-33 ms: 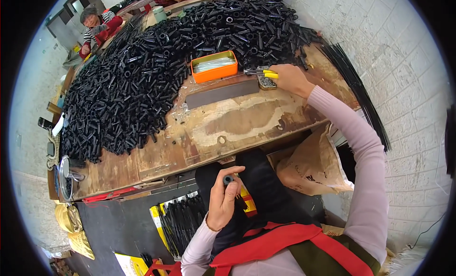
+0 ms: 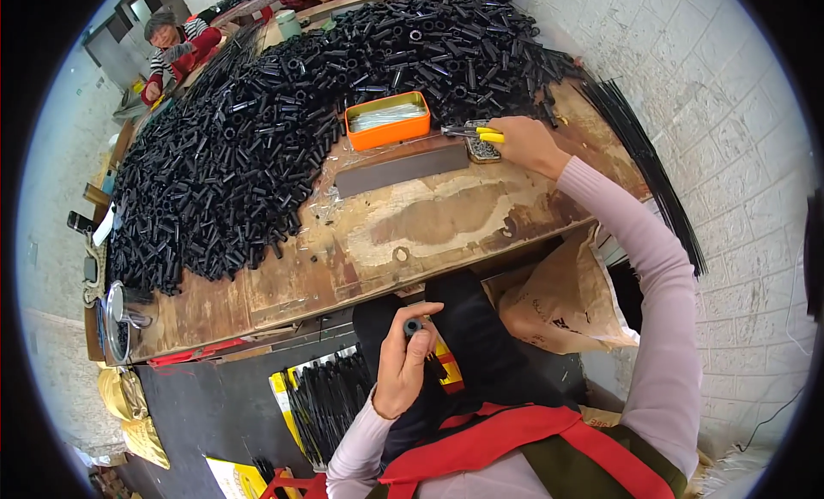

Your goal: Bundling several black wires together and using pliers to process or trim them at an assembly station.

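Observation:
My left hand [image 2: 398, 372], held low over my lap in front of the table edge, is closed round a short black tube [image 2: 412, 326]. The tube's round, hollow end faces up between thumb and fingers; the rest is hidden in the palm. Over the table, my right hand [image 2: 526, 144] grips a pair of pliers with yellow handles [image 2: 491, 136]. Their metal jaws point left, above a small open box of tiny metal pieces [image 2: 483, 152]. Whether the jaws hold a piece is too small to tell. Close by stands an orange tin [image 2: 388, 135] with thin clear strips inside.
A large heap of black tubes [image 2: 232, 147] covers the table's back and left. A dark grey bar [image 2: 402, 172] lies before the tin. Long black rods [image 2: 639, 139] line the right edge. A paper sack [image 2: 558, 306] stands below. Another person [image 2: 176, 48] sits far left.

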### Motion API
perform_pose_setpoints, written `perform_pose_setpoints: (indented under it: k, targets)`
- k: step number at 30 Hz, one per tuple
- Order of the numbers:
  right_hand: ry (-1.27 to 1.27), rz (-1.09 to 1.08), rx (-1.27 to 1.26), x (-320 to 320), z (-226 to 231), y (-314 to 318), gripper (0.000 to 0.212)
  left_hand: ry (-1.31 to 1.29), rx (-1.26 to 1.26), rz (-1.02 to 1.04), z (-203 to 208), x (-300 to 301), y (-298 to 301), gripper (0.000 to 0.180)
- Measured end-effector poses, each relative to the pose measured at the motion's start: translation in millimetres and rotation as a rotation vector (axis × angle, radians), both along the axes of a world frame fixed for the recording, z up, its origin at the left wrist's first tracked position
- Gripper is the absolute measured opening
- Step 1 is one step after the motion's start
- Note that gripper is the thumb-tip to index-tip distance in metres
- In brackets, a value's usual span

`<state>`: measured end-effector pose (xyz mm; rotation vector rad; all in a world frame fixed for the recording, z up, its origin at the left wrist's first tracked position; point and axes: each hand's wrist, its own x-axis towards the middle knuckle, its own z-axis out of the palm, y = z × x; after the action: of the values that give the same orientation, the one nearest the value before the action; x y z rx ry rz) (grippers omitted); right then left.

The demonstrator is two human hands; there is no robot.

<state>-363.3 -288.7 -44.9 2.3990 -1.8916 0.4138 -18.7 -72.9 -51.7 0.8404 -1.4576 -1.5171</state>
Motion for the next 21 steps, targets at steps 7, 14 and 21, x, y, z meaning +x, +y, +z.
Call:
perform_pose_setpoints:
  k: [7, 14, 21]
  targets:
    - [-0.386, -0.074, 0.114, 0.0, 17.3, -2.1, 0.028, 0.02, 0.018, 0.0, -3.9, -4.5, 6.6, 0.03]
    - [-1.245, -0.23, 0.552, -6.6, 31.7, -14.7, 0.014, -0.016, -0.033, 0.005, 15.3, -3.6, 42.8, 0.032]
    - [-1.521, -0.111, 0.67, -10.2, 21.5, -10.8, 0.01, -0.013, -0.06, 0.001, 22.4, 2.2, 65.9, 0.031]
